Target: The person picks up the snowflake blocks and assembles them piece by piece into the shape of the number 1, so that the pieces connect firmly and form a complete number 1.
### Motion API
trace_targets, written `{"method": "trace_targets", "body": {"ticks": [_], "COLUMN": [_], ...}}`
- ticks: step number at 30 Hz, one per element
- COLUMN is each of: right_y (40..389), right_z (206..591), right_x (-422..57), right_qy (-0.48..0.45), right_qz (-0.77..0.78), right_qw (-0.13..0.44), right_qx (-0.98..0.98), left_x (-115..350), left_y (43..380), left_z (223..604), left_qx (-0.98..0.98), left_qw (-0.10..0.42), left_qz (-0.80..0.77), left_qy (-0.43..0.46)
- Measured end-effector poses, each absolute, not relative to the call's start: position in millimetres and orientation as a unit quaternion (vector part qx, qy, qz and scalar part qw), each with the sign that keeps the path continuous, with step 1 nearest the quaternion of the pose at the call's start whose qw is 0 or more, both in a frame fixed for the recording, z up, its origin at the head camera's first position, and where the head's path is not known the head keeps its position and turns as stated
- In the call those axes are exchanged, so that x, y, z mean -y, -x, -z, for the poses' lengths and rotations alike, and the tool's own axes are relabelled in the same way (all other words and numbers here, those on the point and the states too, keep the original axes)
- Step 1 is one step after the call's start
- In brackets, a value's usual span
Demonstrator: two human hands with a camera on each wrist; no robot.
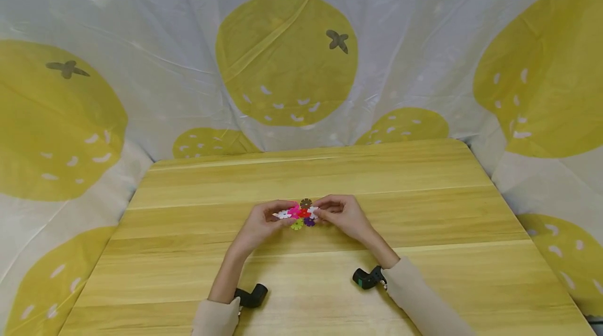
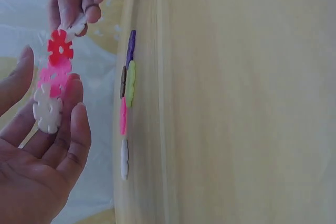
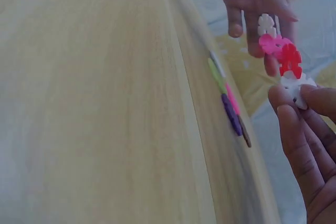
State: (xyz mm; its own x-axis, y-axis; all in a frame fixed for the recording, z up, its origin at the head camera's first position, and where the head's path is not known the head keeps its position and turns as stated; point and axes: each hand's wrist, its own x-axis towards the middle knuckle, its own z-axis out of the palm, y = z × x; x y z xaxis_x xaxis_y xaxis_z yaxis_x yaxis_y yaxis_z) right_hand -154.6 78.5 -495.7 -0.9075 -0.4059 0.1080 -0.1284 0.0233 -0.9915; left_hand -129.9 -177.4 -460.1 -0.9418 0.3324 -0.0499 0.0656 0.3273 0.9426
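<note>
A short chain of notched flower-shaped plastic discs is in front of me: a white disc [image 2: 48, 113], a pink disc [image 2: 54, 74], a red disc [image 3: 291, 60] and another white disc [image 3: 295, 86]. My right hand [image 1: 345, 215] pinches the white disc next to the red one between thumb and fingers. My left hand [image 1: 260, 222] is around the chain's other end. In the left wrist view its fingers [image 2: 73, 142] lie behind the white and pink discs, and its thumb stands apart from them.
Loose discs lie on the wooden table [image 1: 188, 262] beyond the chain: purple [image 2: 131, 48], brown [image 2: 123, 81], yellow-green [image 2: 130, 83], pink [image 2: 123, 115] and white [image 2: 124, 159]. A patterned cloth [image 1: 400, 22] hangs behind the table's far edge.
</note>
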Motion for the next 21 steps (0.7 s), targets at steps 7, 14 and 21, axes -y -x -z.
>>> {"method": "trace_targets", "body": {"ticks": [7,14,21], "right_y": [152,154,159], "right_z": [493,493,497], "right_x": [-64,-47,-36], "right_qy": [0.209,0.214,0.169], "right_qz": [0.671,0.675,0.653], "right_qw": [0.123,0.132,0.114], "right_qx": [-0.700,-0.694,-0.730], "left_x": [171,181,208], "left_y": [128,126,122], "left_z": [459,458,462], "left_qx": [-0.806,-0.824,-0.846], "left_qw": [0.117,0.112,0.073], "left_qz": [-0.567,-0.549,-0.527], "left_qy": [-0.121,-0.085,-0.022]}}
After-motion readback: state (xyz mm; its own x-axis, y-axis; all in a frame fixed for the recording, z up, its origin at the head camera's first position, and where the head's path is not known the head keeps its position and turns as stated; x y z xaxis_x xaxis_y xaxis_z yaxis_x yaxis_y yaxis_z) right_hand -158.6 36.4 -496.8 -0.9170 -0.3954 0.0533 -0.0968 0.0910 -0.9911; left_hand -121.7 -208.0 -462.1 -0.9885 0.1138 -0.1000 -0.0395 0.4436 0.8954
